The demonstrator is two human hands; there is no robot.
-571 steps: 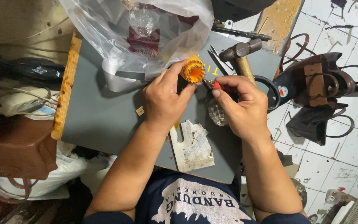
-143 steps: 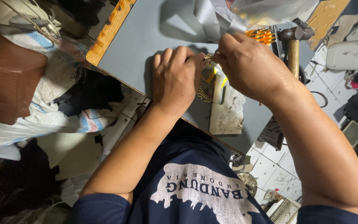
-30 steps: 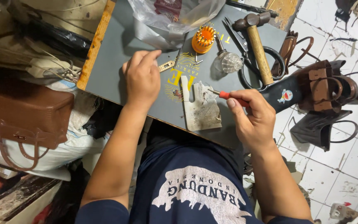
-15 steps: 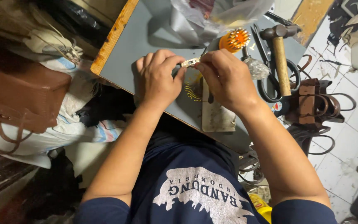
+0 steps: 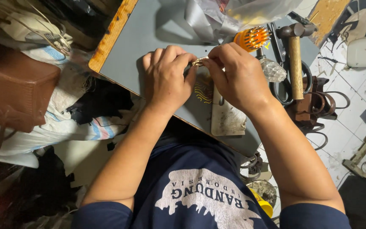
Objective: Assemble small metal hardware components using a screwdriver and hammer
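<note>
Both my hands meet over the grey table top (image 5: pixel 149 46). My left hand (image 5: pixel 166 78) and my right hand (image 5: pixel 236 76) pinch a small gold-coloured metal fitting (image 5: pixel 199 62) between their fingertips, a little above the table. Under my right hand lies a worn whitish cutting pad (image 5: pixel 227 121). A patch with thin yellow lines (image 5: pixel 203 90) shows on the table between my hands. What else my right hand may hold is hidden by its fingers.
An orange ribbed spool (image 5: pixel 250 38), a clear faceted knob (image 5: pixel 273 70), a wooden-handled hammer (image 5: pixel 294 59) and black scissors (image 5: pixel 282 85) lie right of my hands. A crumpled clear plastic bag (image 5: pixel 234 12) sits at the far edge. A brown leather bag (image 5: pixel 13 93) rests left; leather straps (image 5: pixel 318 106) hang right.
A second ago my hands were apart, the right one holding a red-handled tool. They have since come together on the small metal fitting, and the view has tilted.
</note>
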